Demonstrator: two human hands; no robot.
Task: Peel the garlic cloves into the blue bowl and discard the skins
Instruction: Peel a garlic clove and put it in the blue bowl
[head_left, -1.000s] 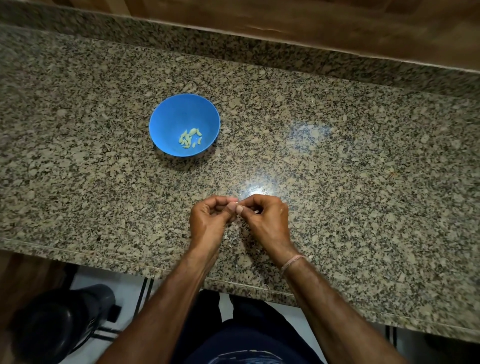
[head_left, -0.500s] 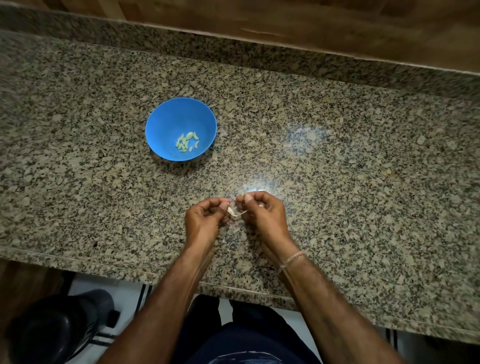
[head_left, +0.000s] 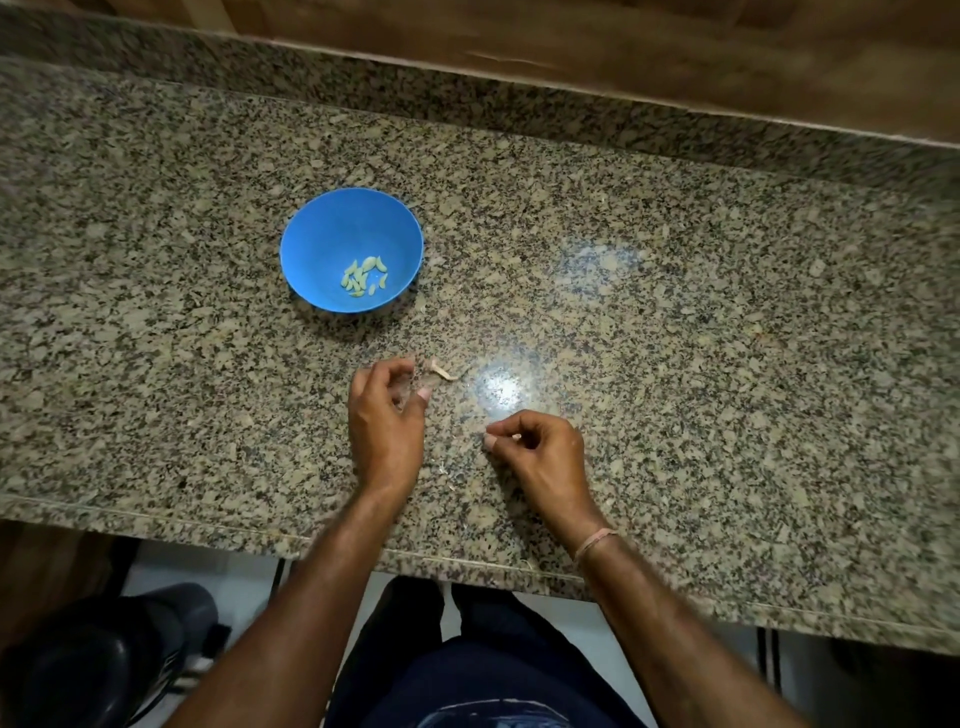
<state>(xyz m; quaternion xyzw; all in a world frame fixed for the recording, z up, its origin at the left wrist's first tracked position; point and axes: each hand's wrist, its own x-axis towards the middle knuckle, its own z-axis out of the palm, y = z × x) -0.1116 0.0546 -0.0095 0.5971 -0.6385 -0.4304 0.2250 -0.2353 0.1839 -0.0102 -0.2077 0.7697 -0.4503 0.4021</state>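
The blue bowl (head_left: 322, 234) stands on the granite counter (head_left: 727, 338), left of centre, with several peeled garlic cloves (head_left: 363, 275) in its bottom. My left hand (head_left: 387, 431) hovers below and right of the bowl, fingers loosely curved and thumb and forefinger apart, holding nothing that I can make out. A curled strip of garlic skin (head_left: 441, 370) lies just beyond its fingertips. My right hand (head_left: 537, 449) is a hand's width to the right, and its curled fingers pinch a small pale garlic clove (head_left: 514, 436), mostly hidden.
Small scraps of skin (head_left: 448, 470) lie on the counter between my wrists. The counter's front edge (head_left: 156, 522) runs just below my hands. A dark bin (head_left: 88, 665) stands on the floor at lower left. A raised granite ledge and wood run along the back.
My hands, which were together peeling, have pulled apart. The left moved up toward the bowl and the skin strip now lies off its fingertips; the right kept the clove.
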